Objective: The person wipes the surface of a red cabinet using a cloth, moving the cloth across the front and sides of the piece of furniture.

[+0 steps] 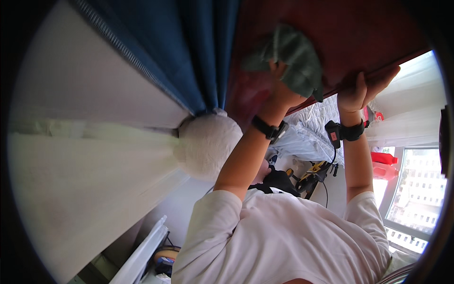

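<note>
My left hand [283, 85] presses a crumpled dark green cloth [301, 60] against the face of a dark red, glossy wooden panel [358, 32]. The cloth bunches around the fingers, some of which are hidden. At the panel's lower edge, my right hand [358, 92] rests with the thumb raised and the fingers stretched out, holding no loose object. Each wrist wears a black strap with a small device; a cable hangs from the right one. A gathered blue curtain [198, 53] drops beside the panel, tied by a fluffy white ball [209, 145].
Pale quilted bedding [312, 124] lies below the panel. Lower down is a yellow and black wheeled object [312, 175], partly hidden. Red plastic bottles [385, 165] stand by a bright window [415, 184] at right. Sheer white curtain [88, 170] fills the left.
</note>
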A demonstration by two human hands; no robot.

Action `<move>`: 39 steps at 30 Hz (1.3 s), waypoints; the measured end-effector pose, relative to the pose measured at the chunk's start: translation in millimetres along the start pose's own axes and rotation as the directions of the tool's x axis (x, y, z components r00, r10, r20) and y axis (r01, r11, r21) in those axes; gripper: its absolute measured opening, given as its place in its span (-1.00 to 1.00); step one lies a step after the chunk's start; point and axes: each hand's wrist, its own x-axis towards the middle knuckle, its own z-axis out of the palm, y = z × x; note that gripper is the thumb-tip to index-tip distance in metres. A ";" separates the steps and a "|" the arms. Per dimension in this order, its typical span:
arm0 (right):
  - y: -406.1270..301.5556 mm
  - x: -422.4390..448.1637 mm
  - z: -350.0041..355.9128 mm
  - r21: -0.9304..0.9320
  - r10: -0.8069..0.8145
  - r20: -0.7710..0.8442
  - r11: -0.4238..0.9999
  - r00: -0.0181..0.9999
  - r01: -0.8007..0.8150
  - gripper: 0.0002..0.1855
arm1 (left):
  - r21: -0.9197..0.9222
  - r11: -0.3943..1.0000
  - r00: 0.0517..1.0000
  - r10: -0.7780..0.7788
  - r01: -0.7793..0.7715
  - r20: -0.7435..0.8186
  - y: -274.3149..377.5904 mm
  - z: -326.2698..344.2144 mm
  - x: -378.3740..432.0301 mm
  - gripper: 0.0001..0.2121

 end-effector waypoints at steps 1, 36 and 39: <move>1.7 3.0 1.6 -0.009 -0.010 -0.018 1.000 1.000 0.010 0.01 | 0.052 0.996 0.996 -0.067 0.071 -0.060 -3.9 5.5 -0.4 -0.57; 21.3 7.9 -12.0 -0.143 -0.247 0.057 0.957 0.967 0.253 -0.27 | -0.757 -0.462 -0.219 -0.887 0.462 0.407 52.5 53.1 -82.5 -0.48; 16.4 3.2 -11.5 -0.189 -0.256 0.059 0.946 0.965 0.263 -0.28 | -0.743 -0.590 -0.066 -0.795 0.315 0.603 25.1 42.0 -75.4 -0.48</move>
